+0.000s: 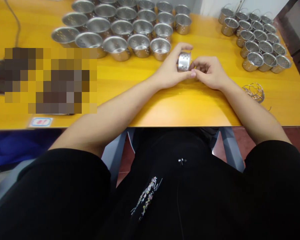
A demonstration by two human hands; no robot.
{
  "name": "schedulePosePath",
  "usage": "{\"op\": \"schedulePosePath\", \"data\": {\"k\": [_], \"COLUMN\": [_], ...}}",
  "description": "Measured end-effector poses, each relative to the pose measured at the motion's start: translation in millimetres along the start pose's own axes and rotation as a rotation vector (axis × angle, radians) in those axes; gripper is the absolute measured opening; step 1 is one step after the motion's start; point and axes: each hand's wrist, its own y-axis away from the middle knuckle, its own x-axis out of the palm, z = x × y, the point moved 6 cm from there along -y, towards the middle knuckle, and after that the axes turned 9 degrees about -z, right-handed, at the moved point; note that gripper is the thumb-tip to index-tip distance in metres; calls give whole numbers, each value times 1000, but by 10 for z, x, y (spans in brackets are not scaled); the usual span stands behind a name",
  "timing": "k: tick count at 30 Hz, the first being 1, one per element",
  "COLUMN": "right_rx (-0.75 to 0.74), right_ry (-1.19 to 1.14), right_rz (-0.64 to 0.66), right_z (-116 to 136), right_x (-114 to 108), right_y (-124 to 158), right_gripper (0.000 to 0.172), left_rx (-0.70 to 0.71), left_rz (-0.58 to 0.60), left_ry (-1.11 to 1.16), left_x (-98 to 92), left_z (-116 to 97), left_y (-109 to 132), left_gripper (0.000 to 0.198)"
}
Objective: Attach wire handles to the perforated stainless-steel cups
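Observation:
A small perforated metal cup (184, 62) is held tilted on its side by my left hand (170, 68), with the fingers around its far side and the thumb along the near side. My right hand (210, 71) is at the right of the cup, its fingers curled and its thumb tip meeting my left thumb. Whatever the right fingers pinch is too small to make out. Near my right forearm lies a loose heap of thin wire handles (255, 92) on the yellow table (160, 106).
Rows of metal cups without handles (116, 46) stand beyond my left hand. Cups with wire handles (253, 61) are grouped at the right. A blurred-out area (62, 83) covers the left side, near a small label card (41, 122) at the table's front edge.

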Motion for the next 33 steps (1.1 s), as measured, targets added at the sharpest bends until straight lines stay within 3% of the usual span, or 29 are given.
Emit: {"op": "schedulePosePath", "data": {"k": [3,6,11,20,26,33], "right_rx": [-7,19,62,70,59,-40], "right_ry": [11,-4,-65,-62,-116,46], "right_rz": [10,13,1,-143,-78,-167], "right_z": [21,43,63,-25,-33,-48], "right_x": [0,6,16,-73,-46,-98], "right_y": [3,3,-1,-84,-106,-116], "right_gripper": [36,42,54,49,57,46], "left_rx": [-62,-71,-66,-121,-104,-83], "left_rz": [-89,-87,-93,-97,-93,-60], "left_ry": [-66,-85,-72,-19,-37,-17], "left_x": [-27,-23,-28,-17,-29,-21], "left_z": [144,202,140,186,121,88], "left_y": [-22,-32,-32,-42,-45,-62], "left_gripper": [95,96,88,84,65,60]}}
